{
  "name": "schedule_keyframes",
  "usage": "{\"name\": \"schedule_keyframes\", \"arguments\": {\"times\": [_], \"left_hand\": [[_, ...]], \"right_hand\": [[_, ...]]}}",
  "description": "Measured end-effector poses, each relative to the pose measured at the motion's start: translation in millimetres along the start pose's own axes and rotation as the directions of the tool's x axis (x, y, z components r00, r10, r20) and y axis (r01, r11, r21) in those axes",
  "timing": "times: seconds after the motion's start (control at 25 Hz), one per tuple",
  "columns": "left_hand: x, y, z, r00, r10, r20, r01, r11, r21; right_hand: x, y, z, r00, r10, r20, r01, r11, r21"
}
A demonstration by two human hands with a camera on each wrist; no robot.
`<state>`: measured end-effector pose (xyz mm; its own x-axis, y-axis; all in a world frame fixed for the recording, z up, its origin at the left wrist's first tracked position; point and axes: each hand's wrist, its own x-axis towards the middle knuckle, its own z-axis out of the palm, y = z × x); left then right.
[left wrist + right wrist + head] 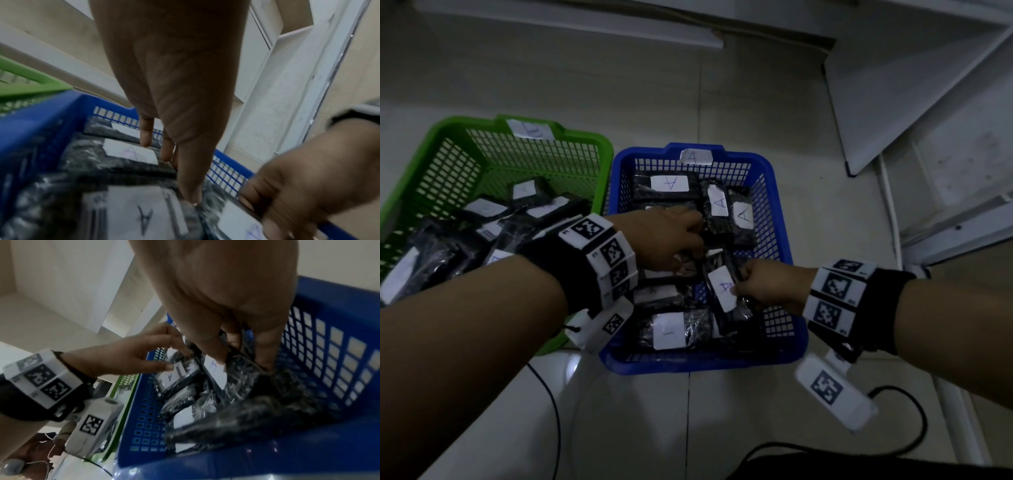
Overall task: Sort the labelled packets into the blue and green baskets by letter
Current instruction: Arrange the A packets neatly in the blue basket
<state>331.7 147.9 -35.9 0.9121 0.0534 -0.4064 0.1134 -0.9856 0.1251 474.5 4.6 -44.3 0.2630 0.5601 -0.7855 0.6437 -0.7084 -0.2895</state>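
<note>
A-packet [726, 291] upright, right hand [767, 284] pinching

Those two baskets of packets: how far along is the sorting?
Nearly done, it seems. The green basket and the blue basket both hold many black packets, and the blue one's readable labels say A. In hand: the right hand pinches an A packet inside the blue basket, with the left hand reaching in beside it. No unsorted packets are in view.

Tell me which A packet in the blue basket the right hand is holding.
The tilted packet by the basket's right wall, near side: the right hand pinches it beside its label. The other packets lie loose.
</note>
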Motion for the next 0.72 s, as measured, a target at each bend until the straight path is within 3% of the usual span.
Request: {"name": "schedule_keyframes", "arguments": {"times": [0.12,0.28,0.32,0.4,0.44,0.48,0.56,0.64,0.72], "left_hand": [[-8.1,-6.2,-6.0,0.996,-0.089,0.011,0.090,0.995,-0.041],[-10.8,-10.1,-10.4,0.991,-0.116,0.065,0.126,0.973,-0.193],[-10.3,-10.6,-9.8,0.990,-0.115,0.083,0.129,0.971,-0.199],[-9.1,-11.2,-6.9,0.986,-0.120,0.119,0.141,0.971,-0.192],[-9.1,-10.9,-5.6,0.984,-0.122,0.133,0.146,0.971,-0.189],[-9.1,-11.0,-4.5,0.982,-0.124,0.145,0.150,0.971,-0.184],[-9.2,-10.5,-3.8,0.984,-0.121,0.134,0.144,0.974,-0.178],[-7.7,-9.4,-4.3,0.994,-0.083,0.074,0.095,0.981,-0.170],[-4.3,-5.1,-5.5,1.000,0.003,0.015,-0.001,0.992,-0.127]], "right_hand": [[1.9,2.0,7.2,0.999,0.003,-0.050,-0.004,1.000,-0.014],[8.9,5.3,1.4,0.972,-0.013,-0.236,0.077,0.962,0.261],[9.1,6.0,0.0,0.973,-0.012,-0.232,0.098,0.926,0.365],[5.6,3.5,-0.7,0.994,-0.019,-0.106,0.081,0.779,0.622],[3.6,2.5,-0.9,0.998,-0.027,-0.060,0.060,0.745,0.664],[2.0,0.4,-4.0,0.997,-0.037,-0.073,0.074,0.781,0.620],[-3.4,-3.8,-19.7,0.960,-0.105,-0.259,0.171,0.954,0.248],[-13.8,-8.7,-40.2,0.889,-0.217,-0.403,0.177,0.975,-0.133],[-16.0,-5.4,-51.5,0.878,-0.234,-0.419,0.141,0.960,-0.241]]}}
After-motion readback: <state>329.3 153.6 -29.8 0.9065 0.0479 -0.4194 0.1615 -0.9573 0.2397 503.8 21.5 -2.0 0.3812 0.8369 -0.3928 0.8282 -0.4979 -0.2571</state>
